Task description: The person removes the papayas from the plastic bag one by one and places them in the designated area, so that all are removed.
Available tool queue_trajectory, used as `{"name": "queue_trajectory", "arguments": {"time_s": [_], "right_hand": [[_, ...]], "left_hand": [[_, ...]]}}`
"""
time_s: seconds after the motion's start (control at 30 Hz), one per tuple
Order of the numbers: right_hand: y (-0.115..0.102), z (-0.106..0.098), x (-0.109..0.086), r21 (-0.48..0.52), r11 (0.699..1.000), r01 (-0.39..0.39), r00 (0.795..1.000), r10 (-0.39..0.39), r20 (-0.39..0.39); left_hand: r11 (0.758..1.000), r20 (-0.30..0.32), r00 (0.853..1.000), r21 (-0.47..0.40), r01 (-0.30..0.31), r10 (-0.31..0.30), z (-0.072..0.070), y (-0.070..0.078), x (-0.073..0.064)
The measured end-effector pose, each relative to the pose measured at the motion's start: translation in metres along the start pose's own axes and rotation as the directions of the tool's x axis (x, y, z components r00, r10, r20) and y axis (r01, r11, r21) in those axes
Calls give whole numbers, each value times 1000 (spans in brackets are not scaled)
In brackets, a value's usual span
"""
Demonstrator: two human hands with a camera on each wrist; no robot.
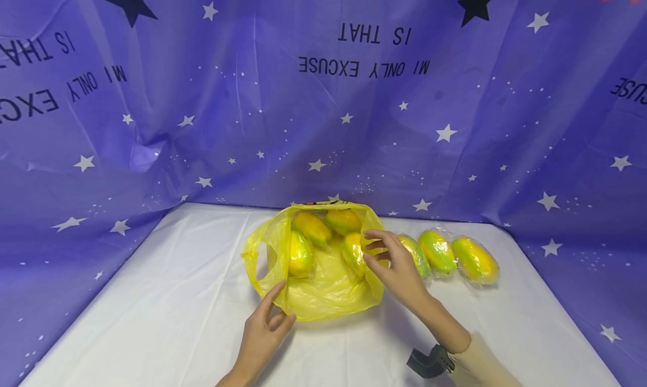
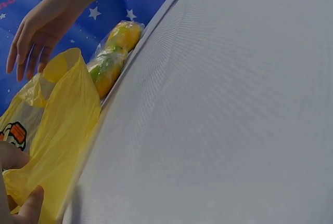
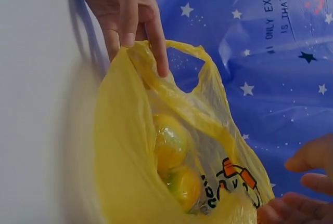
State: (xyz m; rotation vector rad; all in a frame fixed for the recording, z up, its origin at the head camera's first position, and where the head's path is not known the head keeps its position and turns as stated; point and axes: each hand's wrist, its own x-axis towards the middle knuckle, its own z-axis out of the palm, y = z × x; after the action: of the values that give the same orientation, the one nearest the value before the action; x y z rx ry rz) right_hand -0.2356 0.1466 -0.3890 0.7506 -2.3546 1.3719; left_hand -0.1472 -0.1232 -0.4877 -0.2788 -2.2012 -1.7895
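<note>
A yellow plastic bag (image 1: 328,303) lies with its mouth facing me, several mangoes (image 1: 310,228) in clear wrap inside it. My left hand (image 1: 260,333) pinches the bag's near left rim; in the right wrist view the thumb and fingers of that left hand (image 3: 130,13) straddle the plastic edge. Over the right side of the mouth is my right hand (image 1: 399,272), its fingers loosely bent near a mango (image 1: 354,252) at that side. In the left wrist view the right hand (image 2: 39,37) hangs with fingers spread downward above the bag (image 2: 67,125).
Right of the bag, three more wrapped mangoes sit in a row, the outermost mango (image 1: 475,260) farthest right and the nearest partly behind my right hand. A white cloth (image 1: 192,297) covers the table. A purple star-printed curtain (image 1: 283,128) stands behind and along both sides.
</note>
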Motion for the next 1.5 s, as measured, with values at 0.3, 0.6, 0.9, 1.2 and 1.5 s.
{"name": "queue_trajectory", "arguments": {"time_s": [0.3,0.6,0.9,1.2,1.5], "right_hand": [[3,21,19,-39,996,-84,990,88,115],[4,51,32,-30,997,-74,965,79,250],[4,78,46,-51,998,-42,948,56,315],[4,98,60,-123,991,-60,929,100,357],[1,116,65,-204,976,-70,930,138,341]], "left_hand": [[1000,3,1000,-10,17,-17,-1,1,-1],[1000,14,1000,2,11,-11,0,1,-1],[1000,18,1000,-4,-4,4,0,1,0],[1000,15,1000,-5,-24,24,-1,0,0],[999,14,999,-14,-37,37,-1,-1,1]]}}
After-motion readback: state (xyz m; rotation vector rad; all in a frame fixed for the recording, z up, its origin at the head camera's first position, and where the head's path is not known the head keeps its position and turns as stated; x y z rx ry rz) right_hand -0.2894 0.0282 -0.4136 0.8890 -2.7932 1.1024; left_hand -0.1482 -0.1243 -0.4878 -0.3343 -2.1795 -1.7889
